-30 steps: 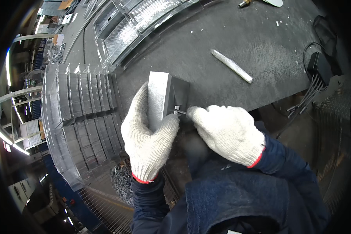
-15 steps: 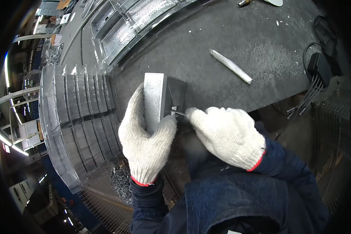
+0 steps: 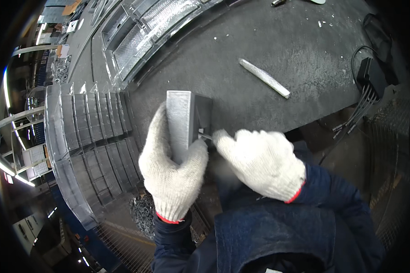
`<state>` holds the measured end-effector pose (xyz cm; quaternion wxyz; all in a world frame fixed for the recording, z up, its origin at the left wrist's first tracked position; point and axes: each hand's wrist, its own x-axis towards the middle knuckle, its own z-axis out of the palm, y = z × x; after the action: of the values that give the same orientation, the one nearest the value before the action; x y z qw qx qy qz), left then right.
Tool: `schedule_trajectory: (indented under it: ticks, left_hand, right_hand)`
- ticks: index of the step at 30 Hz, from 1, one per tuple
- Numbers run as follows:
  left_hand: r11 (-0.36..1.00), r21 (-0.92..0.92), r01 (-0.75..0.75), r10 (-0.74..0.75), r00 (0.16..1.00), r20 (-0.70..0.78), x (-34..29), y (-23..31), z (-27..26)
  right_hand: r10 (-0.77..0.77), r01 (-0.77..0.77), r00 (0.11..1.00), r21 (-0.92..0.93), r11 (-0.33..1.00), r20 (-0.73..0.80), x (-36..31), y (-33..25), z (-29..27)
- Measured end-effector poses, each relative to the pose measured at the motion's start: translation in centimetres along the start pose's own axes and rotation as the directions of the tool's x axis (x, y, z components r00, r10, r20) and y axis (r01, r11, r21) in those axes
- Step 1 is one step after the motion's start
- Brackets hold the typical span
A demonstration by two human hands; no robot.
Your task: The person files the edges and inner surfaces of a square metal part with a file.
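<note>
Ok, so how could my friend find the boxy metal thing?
Start at the big dark tabletop, then look down and left to the white-gloved left hand. The silvery boxy metal piece is between that hand's thumb and fingers. Unlike the slim bar lying alone on the tabletop, it is chunky and held.

From my remote feed I see a workshop: scuffed bench (image 3: 278, 41), divided trays (image 3: 79, 116), heaped parts (image 3: 142, 216) (metal, small). Lights (image 3: 4, 166) glow beyond.
</note>
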<state>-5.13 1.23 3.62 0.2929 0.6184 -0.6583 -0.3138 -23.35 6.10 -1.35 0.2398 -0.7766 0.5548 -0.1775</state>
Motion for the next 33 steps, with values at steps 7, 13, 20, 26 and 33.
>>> schedule_trajectory:
  ticks: [7,13,20,26,33]
  left_hand:
    - [0.998,0.058,-0.012,0.013,1.000,-0.007,-0.2,0.3,0.2]
    - [1.000,0.016,0.010,-0.010,1.000,-0.017,-0.5,0.5,0.7]
    - [1.000,0.022,-0.010,0.010,1.000,-0.005,-0.1,0.2,0.1]
    - [0.999,0.042,0.011,-0.013,0.999,0.038,0.3,0.6,-0.2]
    - [0.964,-0.219,0.149,-0.188,0.967,-0.170,1.6,-1.4,-2.8]
  right_hand:
    - [-0.022,0.025,0.998,0.046,0.999,-0.067,0.2,0.4,0.5]
    - [-0.047,0.042,0.987,-0.036,0.998,-0.152,1.5,1.3,1.5]
    - [-0.063,0.065,0.981,0.004,0.998,-0.184,0.9,1.8,1.2]
    - [0.018,-0.019,0.993,-0.001,1.000,-0.118,-0.3,1.1,1.7]
    - [0.182,-0.089,0.980,0.638,0.765,-0.081,-2.1,5.4,-1.4]
